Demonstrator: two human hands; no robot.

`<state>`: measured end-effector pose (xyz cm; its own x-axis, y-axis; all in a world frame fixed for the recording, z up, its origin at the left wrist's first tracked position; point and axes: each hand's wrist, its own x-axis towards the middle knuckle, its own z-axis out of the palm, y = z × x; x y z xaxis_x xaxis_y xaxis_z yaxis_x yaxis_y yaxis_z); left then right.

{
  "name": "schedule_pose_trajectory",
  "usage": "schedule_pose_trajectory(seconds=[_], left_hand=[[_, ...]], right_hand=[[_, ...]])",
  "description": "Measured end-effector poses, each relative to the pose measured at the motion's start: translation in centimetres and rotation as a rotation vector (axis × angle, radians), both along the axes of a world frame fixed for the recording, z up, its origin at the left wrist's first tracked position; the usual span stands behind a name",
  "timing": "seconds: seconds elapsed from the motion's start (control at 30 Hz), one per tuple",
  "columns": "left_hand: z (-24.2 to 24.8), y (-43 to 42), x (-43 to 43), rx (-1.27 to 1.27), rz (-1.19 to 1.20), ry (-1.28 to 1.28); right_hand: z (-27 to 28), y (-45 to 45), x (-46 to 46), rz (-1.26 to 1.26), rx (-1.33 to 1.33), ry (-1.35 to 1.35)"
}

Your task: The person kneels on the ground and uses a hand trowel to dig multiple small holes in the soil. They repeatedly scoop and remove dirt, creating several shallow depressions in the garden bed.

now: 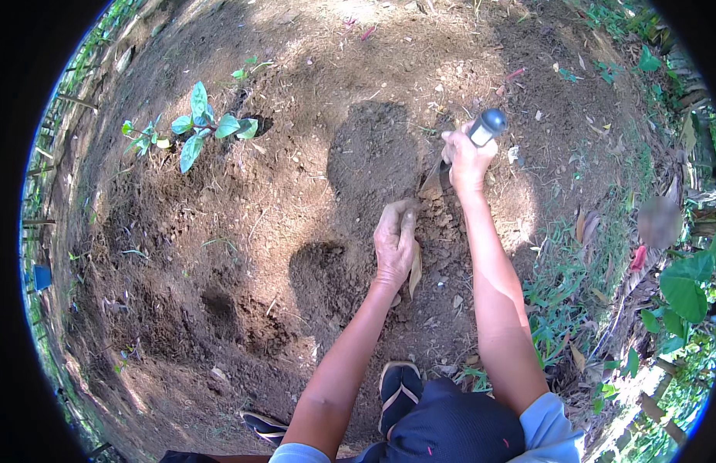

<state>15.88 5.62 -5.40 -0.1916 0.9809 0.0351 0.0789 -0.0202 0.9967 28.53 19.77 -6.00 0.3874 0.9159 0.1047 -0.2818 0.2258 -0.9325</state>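
Observation:
My right hand grips the handle of a hand trowel, dark at the end with a pale band. Its metal blade points down into the loose brown soil. To the left of the trowel, my left hand rests low with bent fingers, its fingertips at the soil; whether anything is between them is hidden. Beside its wrist lies a dry tan leaf.
A leafy young plant grows at the upper left, and a dark hole opens at the lower left. Grass and broad green leaves border the right. My sandalled foot is close below my hands.

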Motion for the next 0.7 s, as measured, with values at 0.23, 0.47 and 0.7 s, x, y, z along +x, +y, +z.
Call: schedule_pose_trajectory(seconds=[0.23,0.47,0.7], left_hand=[[-0.2,0.3,0.7,0.019,-0.032,0.094],[-1.0,2.0,2.3,0.177,-0.162,0.554],[-1.4,-0.8,4.2,0.252,-0.187,0.827]], right_hand=[[5.2,1.9,-1.0,-0.064,-0.244,-0.102],[2.8,-11.5,1.2,0.089,0.407,0.080],[14.2,-10.3,4.0,0.087,0.591,-0.130]])
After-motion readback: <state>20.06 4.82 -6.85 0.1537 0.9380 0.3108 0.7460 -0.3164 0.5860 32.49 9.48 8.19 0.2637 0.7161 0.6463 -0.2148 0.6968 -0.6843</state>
